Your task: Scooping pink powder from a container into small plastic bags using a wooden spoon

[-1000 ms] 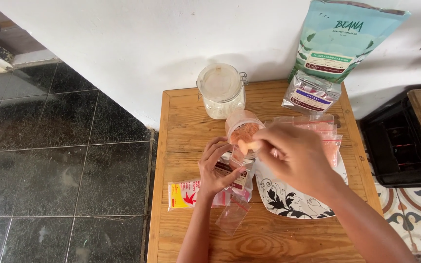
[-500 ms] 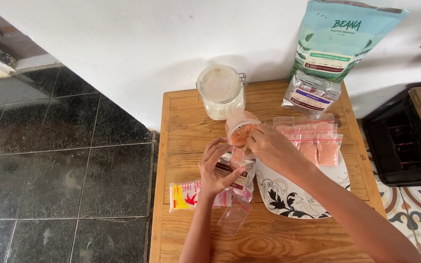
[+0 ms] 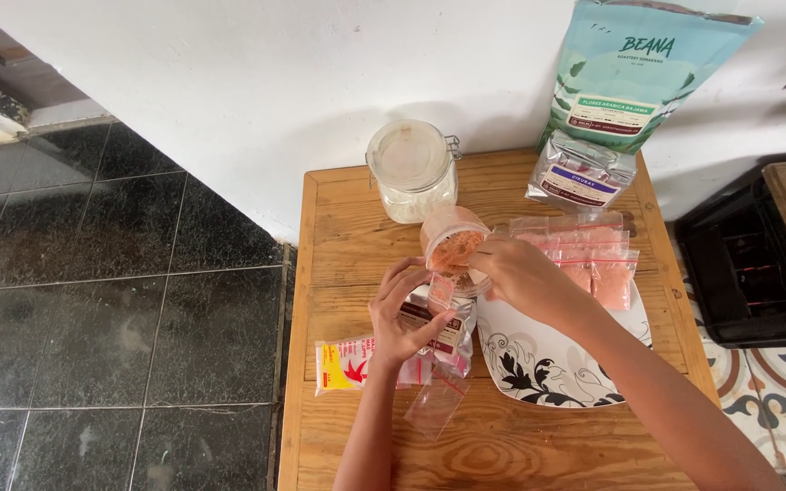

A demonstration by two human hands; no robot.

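My left hand [image 3: 404, 314] holds a small clear zip bag [image 3: 441, 291] upright by its mouth, with a little pink powder inside. My right hand [image 3: 522, 273] pinches something small just to the right of the bag's mouth; what it grips is hidden by the fingers. A round open tub of pink-orange powder [image 3: 453, 241] stands right behind both hands. Under the left hand lies a dark-labelled clear packet [image 3: 449, 338].
A white plate with black flourishes [image 3: 548, 364] carries several filled pink zip bags [image 3: 593, 259]. A lidded glass jar of white grains [image 3: 411, 173], a large teal pouch [image 3: 634, 77], a silver pouch [image 3: 579, 177], a yellow-and-red packet [image 3: 347, 364] and an empty zip bag [image 3: 434, 405] sit on the wooden table [image 3: 502, 445].
My right hand has drawn back from over the tub and come down beside the bag's mouth. The left hand has stayed on the bag.
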